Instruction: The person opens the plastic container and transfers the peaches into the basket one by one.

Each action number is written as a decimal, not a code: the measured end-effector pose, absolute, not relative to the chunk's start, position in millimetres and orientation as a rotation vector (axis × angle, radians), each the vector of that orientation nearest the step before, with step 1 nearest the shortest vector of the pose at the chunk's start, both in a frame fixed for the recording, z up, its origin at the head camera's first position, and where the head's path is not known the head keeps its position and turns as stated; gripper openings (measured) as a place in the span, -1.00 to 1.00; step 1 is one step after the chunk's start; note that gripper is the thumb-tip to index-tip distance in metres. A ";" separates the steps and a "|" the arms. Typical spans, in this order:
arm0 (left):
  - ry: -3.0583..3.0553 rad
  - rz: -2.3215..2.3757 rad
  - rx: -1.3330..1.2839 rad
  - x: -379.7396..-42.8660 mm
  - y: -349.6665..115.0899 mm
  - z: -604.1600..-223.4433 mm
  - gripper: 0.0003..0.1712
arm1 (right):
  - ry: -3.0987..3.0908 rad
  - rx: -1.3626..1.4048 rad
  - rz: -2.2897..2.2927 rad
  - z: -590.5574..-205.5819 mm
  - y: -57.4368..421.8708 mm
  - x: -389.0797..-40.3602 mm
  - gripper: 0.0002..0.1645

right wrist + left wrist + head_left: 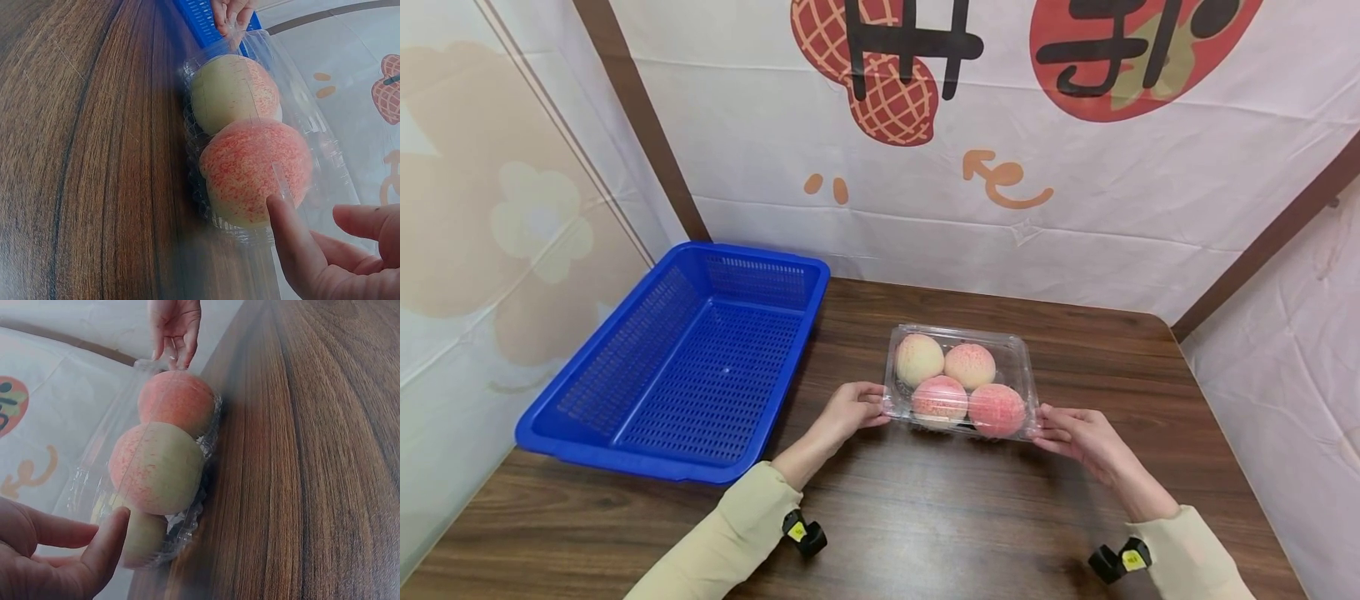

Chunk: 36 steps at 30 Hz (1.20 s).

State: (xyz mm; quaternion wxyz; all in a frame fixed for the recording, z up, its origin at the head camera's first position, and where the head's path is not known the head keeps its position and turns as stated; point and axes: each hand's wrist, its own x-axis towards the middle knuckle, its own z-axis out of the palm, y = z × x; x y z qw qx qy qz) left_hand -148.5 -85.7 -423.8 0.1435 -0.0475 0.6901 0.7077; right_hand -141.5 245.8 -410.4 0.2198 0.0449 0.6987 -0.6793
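Observation:
A clear plastic clamshell box (958, 333) with its lid down sits on the table right of centre, holding several pink and cream peaches (997, 410). My left hand (852, 407) holds its near left corner between thumb and fingers. At the near right corner, my right hand (1075, 432) grips the rim in the same way. In the left wrist view, the left thumb and fingers (69, 553) are at the plastic edge beside a peach (156, 467). The right wrist view has the right fingers (294, 250) against the box's end, below a redder peach (256, 172).
To the left stands a blue perforated plastic basket (801, 333) with nothing in it. The brown wooden table (940, 517) reaches back to a white printed cloth (917, 225). Another cloth wall (1285, 350) borders the right side.

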 end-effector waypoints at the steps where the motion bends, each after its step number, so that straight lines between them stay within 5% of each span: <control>1: 1.987 2.041 -0.140 -148.3 -85.7 -423.8 -0.62 | 1.940 0.119 -1.874 -410.3 245.9 -141.5 -0.41; 36: 1.941 2.132 -0.276 -148.0 -81.2 -425.2 -0.66 | 2.231 0.100 -1.750 -407.6 231.7 -137.4 -0.49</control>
